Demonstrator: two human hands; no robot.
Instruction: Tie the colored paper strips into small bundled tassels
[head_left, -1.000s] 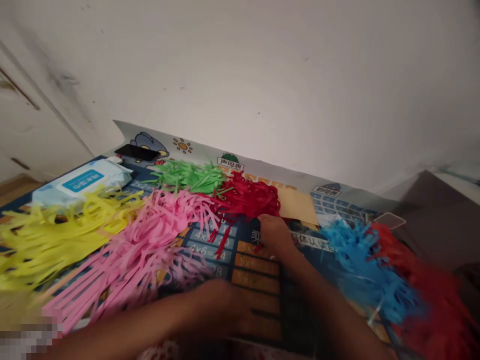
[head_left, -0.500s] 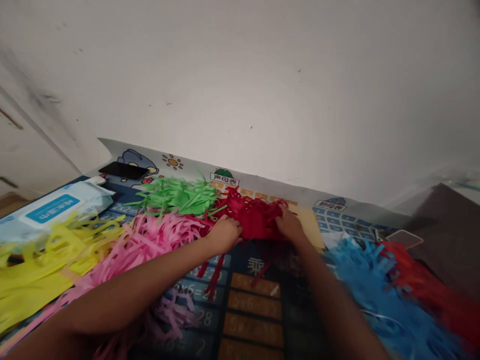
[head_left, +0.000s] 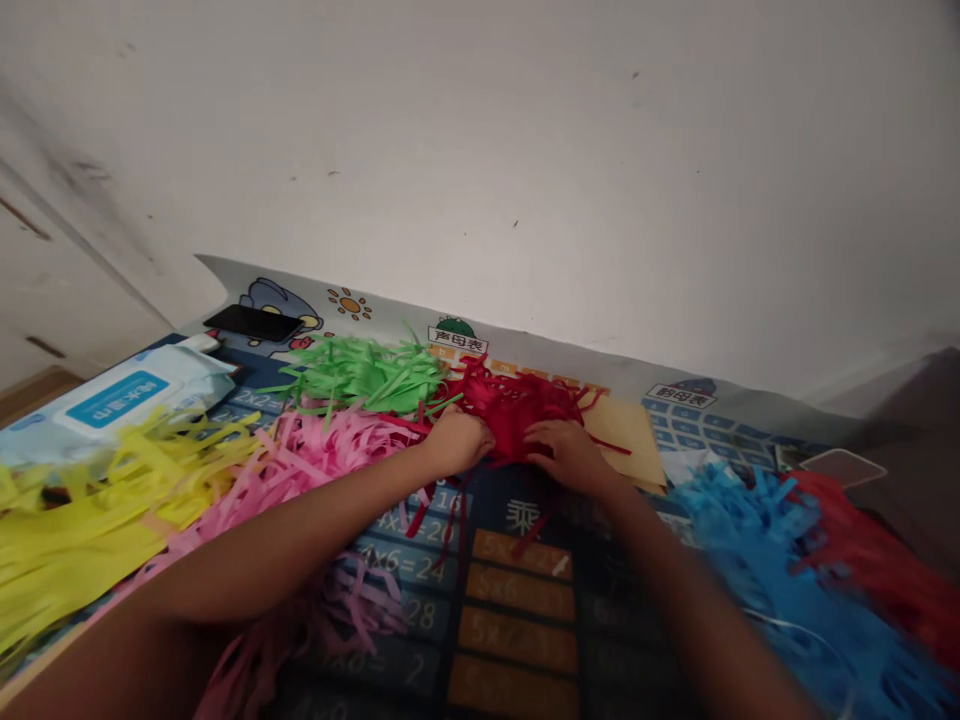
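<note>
A dark red bundle of fringed paper [head_left: 514, 405] lies in front of me, its cut strips splayed at the back and hanging toward me. My left hand [head_left: 459, 442] is closed at the bundle's left edge, fingers curled on the red paper. On the right side, my right hand [head_left: 568, 452] rests against the same bundle with its fingers stretched out and slightly apart. Touching the bundle's left side is green fringed paper [head_left: 367, 375]. Pink fringed paper [head_left: 330, 445] lies beside my left forearm. Under the right hand sits a pale yellow sheet [head_left: 634, 440], partly covered.
Yellow fringed paper [head_left: 97, 530], a wipes pack [head_left: 112, 400] and a black phone [head_left: 253, 323] are on the left. Purple strips [head_left: 367, 605] lie near the left forearm. Blue [head_left: 795, 590] and red fringed paper [head_left: 870, 560] are right. A printed mat [head_left: 517, 600] covers the table against a wall.
My right hand has moved left from the bundle's right edge toward its middle, and its fingers have spread. The left hand stays at the left edge. The view has shifted slightly.
</note>
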